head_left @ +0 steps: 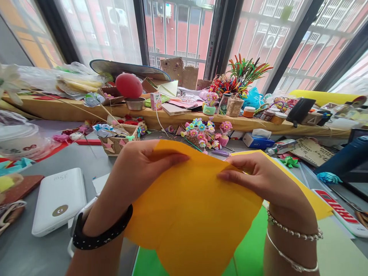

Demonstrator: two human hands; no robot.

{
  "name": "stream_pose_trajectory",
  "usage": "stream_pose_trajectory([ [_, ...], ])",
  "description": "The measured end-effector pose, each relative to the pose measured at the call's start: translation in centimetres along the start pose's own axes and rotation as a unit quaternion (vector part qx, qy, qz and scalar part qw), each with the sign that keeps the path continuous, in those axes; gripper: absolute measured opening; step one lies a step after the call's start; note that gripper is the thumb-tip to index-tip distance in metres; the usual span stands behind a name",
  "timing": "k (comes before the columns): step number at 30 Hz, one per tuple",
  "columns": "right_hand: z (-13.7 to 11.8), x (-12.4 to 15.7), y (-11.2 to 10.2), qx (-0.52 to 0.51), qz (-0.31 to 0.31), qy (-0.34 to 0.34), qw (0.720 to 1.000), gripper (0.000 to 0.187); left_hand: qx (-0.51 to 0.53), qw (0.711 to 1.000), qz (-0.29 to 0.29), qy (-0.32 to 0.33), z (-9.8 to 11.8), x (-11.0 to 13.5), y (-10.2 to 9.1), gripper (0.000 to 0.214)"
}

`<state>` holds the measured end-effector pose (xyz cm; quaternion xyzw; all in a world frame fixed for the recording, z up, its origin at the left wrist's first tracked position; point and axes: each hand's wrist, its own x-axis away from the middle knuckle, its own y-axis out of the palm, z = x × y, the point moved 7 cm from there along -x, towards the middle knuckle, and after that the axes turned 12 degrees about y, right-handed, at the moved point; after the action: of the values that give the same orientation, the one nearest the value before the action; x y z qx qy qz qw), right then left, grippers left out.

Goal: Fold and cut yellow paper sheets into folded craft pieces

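Observation:
A sheet of orange paper (198,207) hangs between my two hands, its lower edge curved into rounded lobes. My left hand (146,165) pinches the top edge, thumb in front and fingers behind. At the upper right, my right hand (253,176) grips the same sheet between thumb and fingers. Green paper (253,241) lies on the table beneath it. Yellow paper (299,188) shows behind my right wrist, partly hidden by it.
A white power bank (60,201) lies to the left. Behind stand a cardboard box (112,143), pipe-cleaner flowers (202,132) and a blue tissue box (258,141). Scissors (352,207) and a red-and-white object (339,211) sit at the right. The wooden ledge (178,119) is crowded with craft supplies.

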<state>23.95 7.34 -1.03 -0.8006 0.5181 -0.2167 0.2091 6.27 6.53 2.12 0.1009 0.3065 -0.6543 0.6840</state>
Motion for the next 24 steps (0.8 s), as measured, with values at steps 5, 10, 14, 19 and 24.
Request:
stream_pose_trajectory([
  [5,0.0,-0.1,-0.1,-0.005,0.003,-0.007,1.0,0.021,0.01,0.999,0.026,-0.02,-0.1,0.2,-0.1,0.006],
  [10,-0.3,-0.3,0.0,0.009,0.014,-0.014,1.0,0.023,0.011,1.0,0.017,-0.014,-0.1,-0.1,0.1,0.006],
  [14,0.0,-0.1,-1.2,0.081,0.091,-0.011,0.992,0.027,-0.01,0.997,0.064,-0.048,-0.6,0.0,-1.0,0.004],
  [19,1.3,1.0,-4.3,-0.017,0.193,-0.016,0.981,0.018,0.033,0.981,0.163,-0.102,-1.5,0.5,-3.0,0.008],
  [24,2.5,0.5,-4.8,-0.264,0.213,-0.025,0.94,0.018,0.11,0.97,0.177,-0.124,-1.8,0.6,-2.8,0.014],
])
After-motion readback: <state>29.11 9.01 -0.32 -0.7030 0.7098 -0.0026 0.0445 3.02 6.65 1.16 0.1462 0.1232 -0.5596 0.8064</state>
